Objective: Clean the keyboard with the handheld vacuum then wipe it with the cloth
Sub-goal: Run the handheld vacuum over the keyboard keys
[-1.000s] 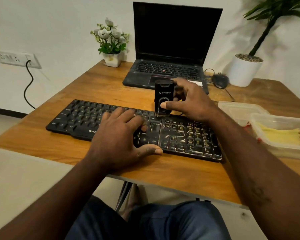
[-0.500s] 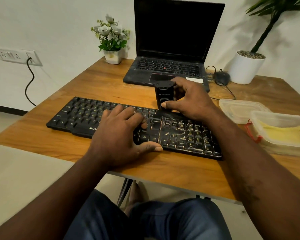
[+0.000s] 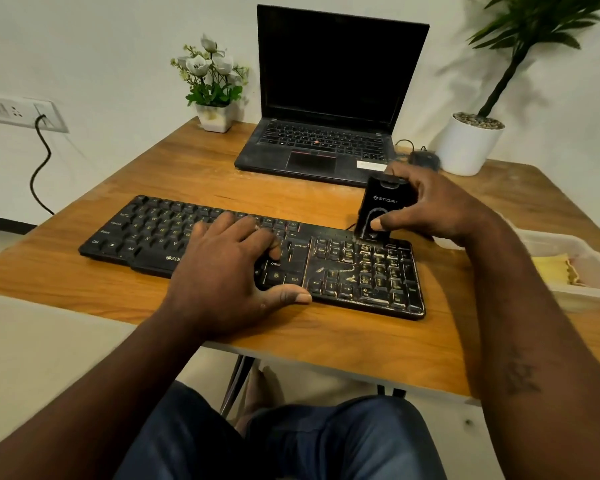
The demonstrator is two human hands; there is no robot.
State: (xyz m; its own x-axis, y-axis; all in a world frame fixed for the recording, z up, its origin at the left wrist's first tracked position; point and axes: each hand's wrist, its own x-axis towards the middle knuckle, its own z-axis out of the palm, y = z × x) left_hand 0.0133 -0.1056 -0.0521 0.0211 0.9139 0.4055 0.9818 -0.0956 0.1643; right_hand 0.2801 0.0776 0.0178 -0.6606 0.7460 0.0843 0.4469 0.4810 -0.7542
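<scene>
At the far left a wall socket (image 3: 18,110) has a black cable (image 3: 39,161) plugged in and hanging down the wall. The wooden table (image 3: 194,174) fills the middle of the view, and at its back edge stands a small white pot of white flowers (image 3: 213,88). The black keyboard (image 3: 146,230) lies across the table nearer the person. The left hand (image 3: 229,268) rests flat on its middle, fingers straight and spread over the keys, thumb stretched along the front edge, holding nothing. Behind the keyboard an open laptop (image 3: 329,98) sits with a dark screen. The keys at the right end of the keyboard carry pale crumbs and specks. The black handheld vacuum (image 3: 385,209) stands nearly upright, leaning a little, with its lower end on the back right corner of the keyboard above the number keys. The right hand (image 3: 440,206) grips it, thumb pressed on the front and fingers curled round the back. Just beyond that hand a dark mouse (image 3: 425,159) lies beside the laptop, and next to it stands a white pot (image 3: 470,143) with a tall green plant. At the right edge of the table, partly hidden by the right forearm, a clear plastic box (image 3: 568,244) holds the yellow cloth (image 3: 551,268), well apart from the keyboard.
</scene>
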